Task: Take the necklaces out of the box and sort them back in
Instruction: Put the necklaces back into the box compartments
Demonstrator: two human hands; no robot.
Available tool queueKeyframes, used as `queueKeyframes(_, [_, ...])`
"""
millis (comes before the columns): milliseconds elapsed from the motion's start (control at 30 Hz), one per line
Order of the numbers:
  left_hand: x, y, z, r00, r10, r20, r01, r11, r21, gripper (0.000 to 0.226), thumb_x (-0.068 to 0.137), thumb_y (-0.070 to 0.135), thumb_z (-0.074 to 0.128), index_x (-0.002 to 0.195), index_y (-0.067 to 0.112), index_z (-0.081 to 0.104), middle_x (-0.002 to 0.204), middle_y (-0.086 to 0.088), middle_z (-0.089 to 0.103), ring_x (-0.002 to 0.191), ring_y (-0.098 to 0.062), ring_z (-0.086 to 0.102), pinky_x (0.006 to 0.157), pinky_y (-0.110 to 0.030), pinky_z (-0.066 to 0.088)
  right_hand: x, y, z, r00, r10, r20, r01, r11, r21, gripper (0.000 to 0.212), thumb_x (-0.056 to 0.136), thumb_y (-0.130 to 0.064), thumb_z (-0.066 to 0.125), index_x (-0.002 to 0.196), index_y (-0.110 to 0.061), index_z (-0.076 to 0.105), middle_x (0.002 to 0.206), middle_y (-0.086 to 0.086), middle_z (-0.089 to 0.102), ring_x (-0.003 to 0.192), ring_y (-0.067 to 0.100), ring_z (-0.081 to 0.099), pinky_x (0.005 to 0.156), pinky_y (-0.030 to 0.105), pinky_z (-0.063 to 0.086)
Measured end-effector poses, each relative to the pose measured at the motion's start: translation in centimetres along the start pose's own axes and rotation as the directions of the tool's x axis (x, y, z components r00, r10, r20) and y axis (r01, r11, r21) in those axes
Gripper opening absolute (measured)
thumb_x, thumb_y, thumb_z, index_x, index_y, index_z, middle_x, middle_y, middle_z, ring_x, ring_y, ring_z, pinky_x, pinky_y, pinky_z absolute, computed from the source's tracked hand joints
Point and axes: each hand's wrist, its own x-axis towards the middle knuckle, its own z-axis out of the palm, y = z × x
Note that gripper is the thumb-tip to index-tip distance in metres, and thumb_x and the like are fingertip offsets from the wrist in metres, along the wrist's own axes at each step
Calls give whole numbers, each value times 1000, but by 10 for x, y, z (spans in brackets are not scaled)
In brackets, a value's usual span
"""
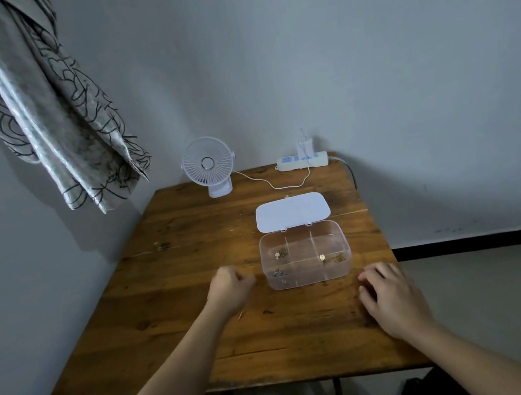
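Left hand [231, 287]: fisted, possibly pinching something, just left of box
Right hand [393, 297]: fingers loosely spread, empty, near table [175, 316] edge
Box [306, 255]: lid open, necklaces [330, 258] inside, bare wood between hands

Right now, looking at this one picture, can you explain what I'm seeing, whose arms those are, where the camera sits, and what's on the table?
There is no machine here. A camera worn on a person's head looks down at their own bare arms. The left hand is curled into a fist beside a clear box; whether it holds anything is hidden. The right hand rests open on the wooden table, holding nothing. The box's white lid is flipped back, and small necklaces lie in several compartments. Behind stand a little fan and a power strip.
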Motion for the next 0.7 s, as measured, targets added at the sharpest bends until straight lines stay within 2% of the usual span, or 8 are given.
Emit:
queueKeyframes(100, [2,27,-8,992,74,-104,-99,960,-262,18,88,14,54,80,0,62,67,-7,57,55,-14,48,45,-23,39,1,2,2,1000,-9,-1,9,1000,-2,17,88,-34,56,100,-25,64,106,-8,58,101,15,54,83,35,49])
queueKeyframes(133, [2,38,-10,989,84,-118,-120,933,-341,20,89,15,54,84,-3,63,71,-8,61,59,-15,50,47,-23,40,1,2,2,1000,-8,1,8,1000,-3,17,88,-35,56,99,-25,64,105,-8,58,101,15,54,83,35,49])
queueKeyframes(233, [3,67,-9,989,104,-103,-143,837,-529,20,90,13,49,92,-2,62,85,-9,73,81,-16,66,67,-27,49,2,3,3,1000,-3,3,3,1000,-6,17,89,-36,53,97,-26,63,102,-10,57,98,14,53,82,35,49])
queueKeyframes(300, [3,86,-4,990,127,-69,-142,778,-613,16,93,9,45,96,-1,58,83,-11,73,82,-17,68,65,-25,51,2,2,2,1000,-4,-1,4,1000,6,16,88,-36,53,95,-26,63,99,-10,57,95,13,53,80,32,48])
queueKeyframes(367, [5,103,3,991,128,-45,-126,740,-661,14,94,8,43,98,2,55,78,-12,69,78,-21,67,63,-26,53,1,2,2,1000,-4,-20,4,1000,26,12,88,-34,57,93,-25,64,97,-10,58,92,12,53,79,29,46])
queueKeyframes(433, [10,117,13,994,110,-18,-91,714,-695,13,95,8,42,97,5,54,71,-11,62,71,-25,66,66,-34,51,0,1,1,999,-2,-32,3,999,37,9,87,-31,60,93,-26,63,98,-10,59,92,10,53,81,27,44])
queueKeyframes(533, [24,132,33,996,77,37,-26,687,-726,14,95,8,43,101,5,54,66,-9,55,57,-21,56,64,-38,46,-1,2,4,999,-16,-41,17,999,46,10,86,-31,61,94,-26,61,100,-9,59,93,9,53,83,26,45])
queueKeyframes(700, [41,150,65,994,72,87,12,700,-714,10,93,9,46,91,7,56,68,-10,55,60,-21,52,58,-35,48,-1,4,7,998,-21,-59,24,999,39,11,86,-33,59,95,-27,60,101,-9,58,94,8,53,86,23,43])
